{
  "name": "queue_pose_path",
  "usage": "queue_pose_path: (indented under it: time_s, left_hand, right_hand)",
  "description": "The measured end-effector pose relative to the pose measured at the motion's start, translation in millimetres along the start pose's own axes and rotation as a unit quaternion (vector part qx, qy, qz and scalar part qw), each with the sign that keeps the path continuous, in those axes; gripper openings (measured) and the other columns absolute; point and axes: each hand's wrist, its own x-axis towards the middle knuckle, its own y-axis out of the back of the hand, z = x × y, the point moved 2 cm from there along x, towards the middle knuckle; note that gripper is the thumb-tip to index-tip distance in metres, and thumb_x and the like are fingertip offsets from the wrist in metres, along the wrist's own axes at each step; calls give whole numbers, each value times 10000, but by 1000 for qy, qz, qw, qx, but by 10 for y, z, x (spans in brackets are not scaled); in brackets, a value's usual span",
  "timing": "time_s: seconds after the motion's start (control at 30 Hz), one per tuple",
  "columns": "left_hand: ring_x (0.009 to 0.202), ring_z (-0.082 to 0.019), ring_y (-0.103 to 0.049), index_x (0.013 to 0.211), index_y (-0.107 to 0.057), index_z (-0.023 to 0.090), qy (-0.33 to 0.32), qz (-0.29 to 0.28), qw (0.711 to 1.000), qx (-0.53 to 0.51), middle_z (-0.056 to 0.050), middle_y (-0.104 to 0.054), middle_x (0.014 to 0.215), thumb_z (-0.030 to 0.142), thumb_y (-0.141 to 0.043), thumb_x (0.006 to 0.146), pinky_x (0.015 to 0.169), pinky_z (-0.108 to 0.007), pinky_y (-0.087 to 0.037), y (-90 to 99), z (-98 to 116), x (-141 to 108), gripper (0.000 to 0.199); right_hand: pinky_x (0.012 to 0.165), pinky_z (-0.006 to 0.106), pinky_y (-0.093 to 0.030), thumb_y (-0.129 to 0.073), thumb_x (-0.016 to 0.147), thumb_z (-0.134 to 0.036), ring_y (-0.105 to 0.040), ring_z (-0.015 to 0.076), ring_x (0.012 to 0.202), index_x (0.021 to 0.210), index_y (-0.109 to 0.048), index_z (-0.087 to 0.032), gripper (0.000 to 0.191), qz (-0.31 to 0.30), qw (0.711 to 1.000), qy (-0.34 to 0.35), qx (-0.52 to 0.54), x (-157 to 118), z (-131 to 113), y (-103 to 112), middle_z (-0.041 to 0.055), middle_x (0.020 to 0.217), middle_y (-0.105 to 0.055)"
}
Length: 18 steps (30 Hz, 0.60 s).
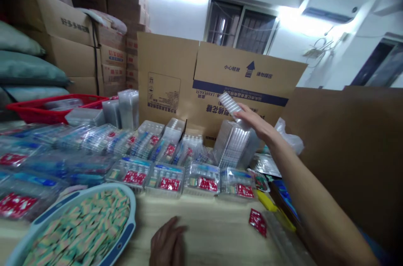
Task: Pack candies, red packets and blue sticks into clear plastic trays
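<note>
My right hand (252, 119) is raised at the centre right, its fingers closed on a ribbed clear plastic tray (229, 104). Just below it stands a tall stack of similar clear trays (231, 144). My left hand (168, 241) hovers low over the pale tabletop (214, 228), slightly blurred, with its fingers apart and nothing visible in them. To its left is an oval blue-rimmed basin (134, 207) full of small green and tan wrapped pieces (85, 224). Ahead of it, a row of filled clear trays holds red packets (170, 184) and blue items.
A red packet (258, 222) lies on the table near a yellow-handled tool (267, 201). Many filled trays (85, 165) crowd the left side, with a red basket (37, 110) behind. An upright cardboard box (170, 64) stands at the back; stacked cartons (72, 56) rise at left.
</note>
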Motion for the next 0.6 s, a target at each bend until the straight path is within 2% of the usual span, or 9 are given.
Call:
queue_pose_path:
  time_s: [0.07,0.1,0.13,0.2,0.23,0.3,0.37,0.43,0.6]
  left_hand:
    - [1042,-256,-700,996,-764,232,69,-48,986,-144,-118,-737,1090,362,-567,947,884,-365,-566,113,321,182,241]
    - [970,-240,-700,959,-751,214,132,-59,967,-210,-107,-732,1003,404,-610,933,840,-336,-567,159,494,283,238]
    - [879,-207,-691,954,-741,203,199,-78,938,-273,-86,-723,936,438,-660,913,795,-301,-559,184,667,379,252]
    - [733,-144,-642,954,-727,186,301,-88,853,-418,-48,-700,846,486,-737,861,711,-244,-530,179,977,540,315]
    - [720,-129,-628,950,-726,176,335,-88,809,-475,-38,-691,829,487,-776,830,703,-230,-522,149,1091,590,338]
    - [688,-106,-603,894,-730,145,384,-80,743,-542,-24,-669,780,457,-860,751,676,-208,-509,60,1216,608,367]
    - [683,-95,-598,858,-736,121,421,-74,701,-571,-22,-667,770,418,-912,693,670,-197,-509,-45,1225,525,383]
    - [696,-94,-606,861,-745,109,445,-70,675,-585,-30,-683,794,401,-928,674,675,-195,-516,-143,1175,396,392]
    - [696,-93,-623,842,-750,93,478,-66,641,-597,-34,-706,784,330,-970,611,670,-184,-515,-369,1049,157,398]
  right_hand:
    - [1148,516,-389,-591,867,-634,-505,354,1353,1541,-417,-323,763,-53,987,45,145,-610,-50,-234,34,1546,-503]
    - [1159,528,-381,-613,853,-649,-487,361,1373,1548,-406,-333,791,-88,975,44,198,-947,-59,-389,28,1559,-488]
    - [1165,536,-376,-630,841,-661,-475,365,1387,1556,-390,-341,819,-123,962,36,243,-1287,-63,-558,27,1561,-484]
    - [1198,532,-335,-646,845,-659,-411,358,1444,1565,-375,-351,829,-171,945,10,279,-1925,-62,-896,17,1596,-436]
    - [1219,525,-304,-641,862,-644,-362,348,1478,1573,-362,-349,818,-179,942,-7,284,-2203,-56,-1052,14,1623,-393]
    - [1241,509,-266,-612,898,-625,-294,326,1515,1587,-338,-337,795,-161,943,-39,288,-2643,-24,-1311,18,1652,-332]
    - [1236,502,-280,-591,919,-614,-303,315,1508,1597,-312,-324,788,-119,948,-74,287,-2939,50,-1496,41,1645,-332]
    - [1217,509,-315,-593,921,-610,-349,317,1477,1593,-317,-320,782,-83,953,-108,271,-3129,162,-1616,65,1611,-372]
    - [1218,534,-309,-615,904,-613,-364,322,1459,1578,-348,-297,791,-63,955,-141,253,-3394,441,-1747,94,1563,-419]
